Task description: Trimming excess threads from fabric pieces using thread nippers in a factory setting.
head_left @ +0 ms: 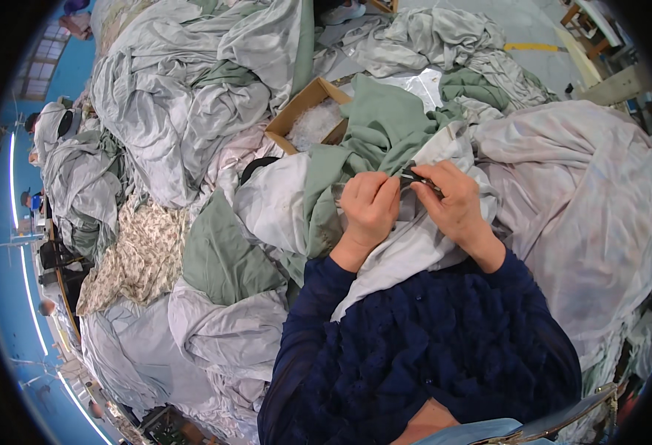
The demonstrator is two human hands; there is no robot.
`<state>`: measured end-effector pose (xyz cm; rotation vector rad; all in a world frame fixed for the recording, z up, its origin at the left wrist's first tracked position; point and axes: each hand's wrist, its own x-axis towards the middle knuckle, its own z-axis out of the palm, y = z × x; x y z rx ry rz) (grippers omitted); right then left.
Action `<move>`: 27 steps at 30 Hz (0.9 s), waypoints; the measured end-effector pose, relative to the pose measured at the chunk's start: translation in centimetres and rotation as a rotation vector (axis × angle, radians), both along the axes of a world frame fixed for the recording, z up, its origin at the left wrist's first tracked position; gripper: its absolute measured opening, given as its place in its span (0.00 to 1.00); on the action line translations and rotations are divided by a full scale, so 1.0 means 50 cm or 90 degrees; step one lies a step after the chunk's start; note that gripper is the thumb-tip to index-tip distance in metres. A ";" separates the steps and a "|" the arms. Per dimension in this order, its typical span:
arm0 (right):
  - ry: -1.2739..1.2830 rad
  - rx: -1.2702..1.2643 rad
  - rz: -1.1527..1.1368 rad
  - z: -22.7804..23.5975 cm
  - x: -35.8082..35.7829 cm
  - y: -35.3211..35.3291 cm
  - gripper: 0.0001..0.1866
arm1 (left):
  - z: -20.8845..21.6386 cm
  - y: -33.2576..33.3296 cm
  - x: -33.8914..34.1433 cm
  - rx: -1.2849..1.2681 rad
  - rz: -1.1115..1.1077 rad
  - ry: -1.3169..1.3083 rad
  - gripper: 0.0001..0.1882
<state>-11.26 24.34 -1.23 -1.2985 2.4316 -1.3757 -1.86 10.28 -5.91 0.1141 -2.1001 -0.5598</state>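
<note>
Cloth: pale grey sheet point(422, 237), centre frame, draped over the lap; soft, light, floppy, best pinched at its edge.
Left hand point(369, 204): curled, gripping a fold.
Right hand point(452, 200): pinching a small dark tool point(422, 178), likely snips, at the seam.
Around: green fabric point(374, 122), cardboard box point(307, 111) upper centre, heaped linens.

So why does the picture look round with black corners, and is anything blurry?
Head view: a fisheye lens bends the edges and blackens the corners. Even, soft light, no harsh glare. The left hand and right hand on the pale grey cotton sheet are sharp; the rim smears.
</note>
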 end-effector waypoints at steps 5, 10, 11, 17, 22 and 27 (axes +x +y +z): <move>0.032 0.014 -0.008 0.002 0.006 0.006 0.12 | 0.000 -0.001 0.001 -0.039 -0.012 -0.003 0.11; 0.041 0.018 -0.017 0.001 0.007 0.009 0.12 | -0.004 0.000 0.001 -0.083 -0.024 -0.003 0.09; 0.053 0.029 -0.020 0.000 0.007 0.011 0.11 | -0.002 0.002 0.002 -0.082 -0.024 -0.003 0.09; 0.056 0.057 -0.033 -0.002 0.009 0.012 0.10 | -0.001 0.005 0.005 -0.075 -0.047 -0.020 0.10; 0.047 0.046 -0.028 -0.004 0.007 0.013 0.09 | -0.001 0.006 0.003 -0.067 -0.039 -0.008 0.10; 0.024 -0.070 -0.078 -0.006 -0.020 0.011 0.14 | 0.000 0.000 0.000 -0.071 -0.024 -0.005 0.10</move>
